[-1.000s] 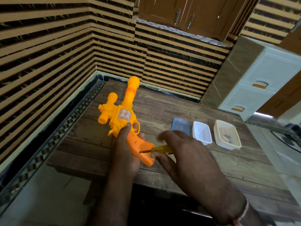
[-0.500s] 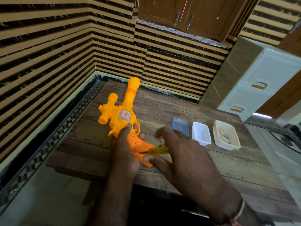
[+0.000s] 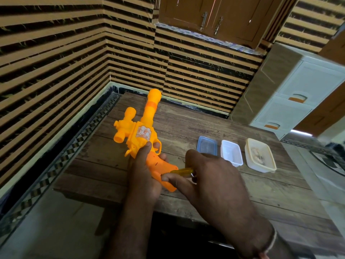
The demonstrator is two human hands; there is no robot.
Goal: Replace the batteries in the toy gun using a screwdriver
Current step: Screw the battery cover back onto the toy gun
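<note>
Right fingers: my right hand had its fingers clamped round the yellow handle of the screwdriver; the index finger lay stretched forward, its tip on the orange grip.

Screwdriver: it lay nearly level, pointing left into the side of the grip; my own finger hid the tip, so I could not tell whether it sat in a screw.

Left fingers: my left hand was wrapped round the toy gun at the neck of the grip, thumb up along the yellow body, the other fingertips curling out on the far side by the trigger guard.

Toy gun: it was held above the near left part of the wooden table, barrel pointing away from me and up, orange grip down towards me.

Progress: I judged this early work, the screw step. The grip looked closed, no cover was off, and no batteries lay anywhere that I could see.

Left to do: free the cover, swap the batteries, close and screw it again.

Containers: the blue tub, the white tub and the cream tub stood in a row to the right; the cream one held something small I could not make out.

Arms: both forearms came up from the near edge, the left straight, the right angled in from the right with a band at the wrist.
</note>
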